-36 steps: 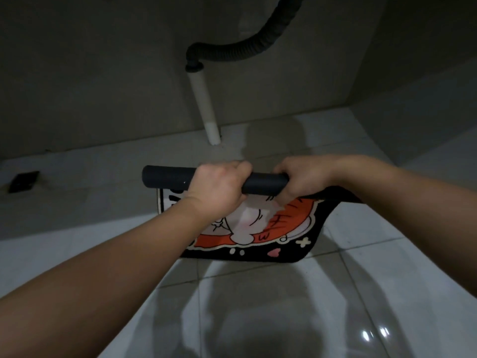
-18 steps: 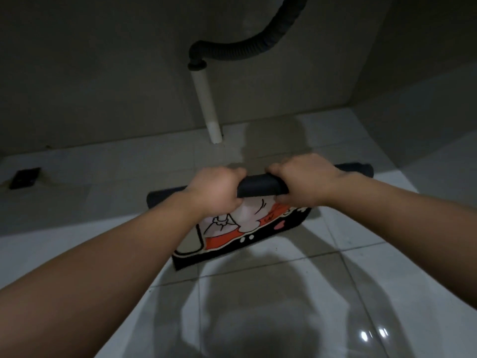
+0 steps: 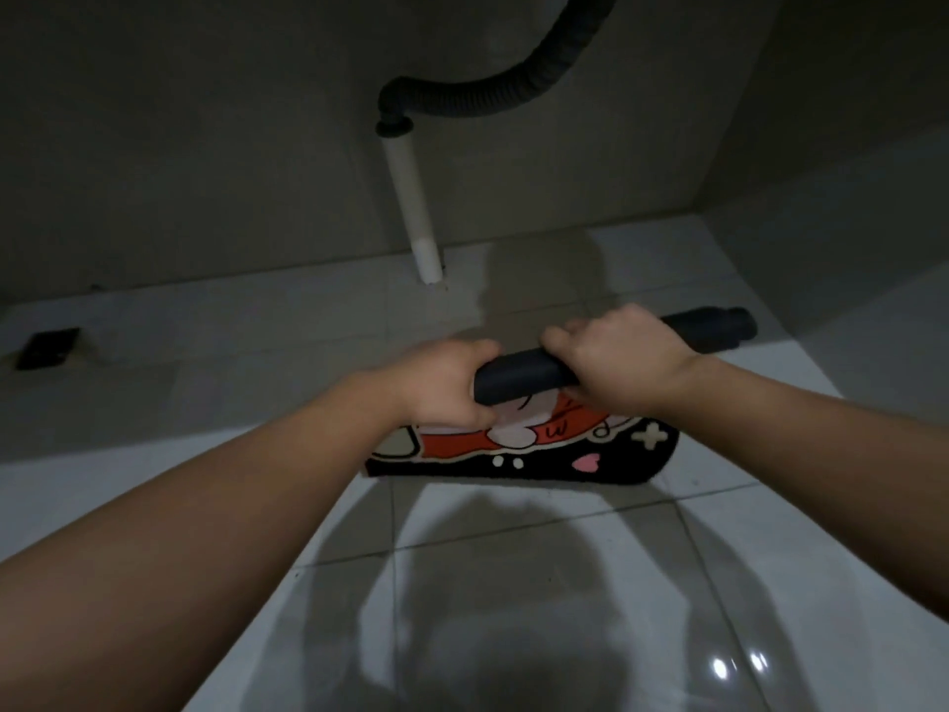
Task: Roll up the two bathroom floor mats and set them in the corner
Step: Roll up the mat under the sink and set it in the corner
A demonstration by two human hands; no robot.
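Mat (image 3: pixel 513 375) looks mostly rolled on the floor (image 3: pixel 513 583), just the cartoon end lying flat, my left grip (image 3: pixel 441 385) and right grip (image 3: pixel 616 352) both wrapped round the roll, so I'd say finishing it, the corner and a second mat I can't see are left.

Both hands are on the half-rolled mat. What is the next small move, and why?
Probably one more turn of the roll toward the person. The left hand and right hand both grip the dark rolled part, but a printed strip of the mat is not yet rolled in on the near side, so the rolling looks unfinished.
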